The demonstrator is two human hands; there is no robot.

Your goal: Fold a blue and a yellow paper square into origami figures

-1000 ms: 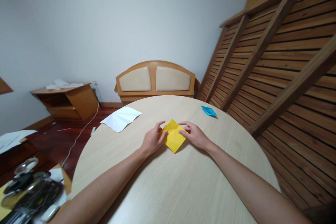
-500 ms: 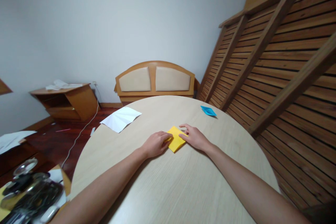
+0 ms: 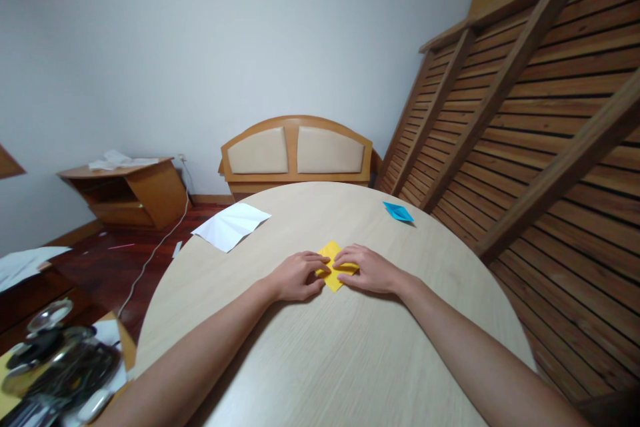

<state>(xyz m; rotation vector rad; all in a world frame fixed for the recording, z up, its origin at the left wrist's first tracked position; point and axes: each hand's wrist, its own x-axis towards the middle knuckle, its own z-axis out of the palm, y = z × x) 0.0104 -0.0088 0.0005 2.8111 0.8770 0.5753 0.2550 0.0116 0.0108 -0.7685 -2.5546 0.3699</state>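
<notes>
A small yellow folded paper (image 3: 333, 250) lies on the round wooden table (image 3: 320, 360), turned with one corner toward me. My left hand (image 3: 299, 275) grips its left corner, fingers bent over the top and thumb near the lower edge. From the other side, my right hand (image 3: 373, 269) has the right corner between its fingers and thumb. The fingers cover both side corners, and a fold line shows between the hands. Farther off on the right sits a blue folded paper (image 3: 399, 211), shaped like a little boat.
A creased white sheet (image 3: 231, 227) rests at the table's far left. Beyond the table stands a headboard (image 3: 293, 147); a slatted wooden frame (image 3: 530, 113) leans at right. On the lower left is a cluttered side surface with a dark, shiny bundle (image 3: 70, 367).
My right hand has come down and inward over the yellow paper, its fingers now bent at the right corner. My left fingers have shifted slightly, with the thumb lower.
</notes>
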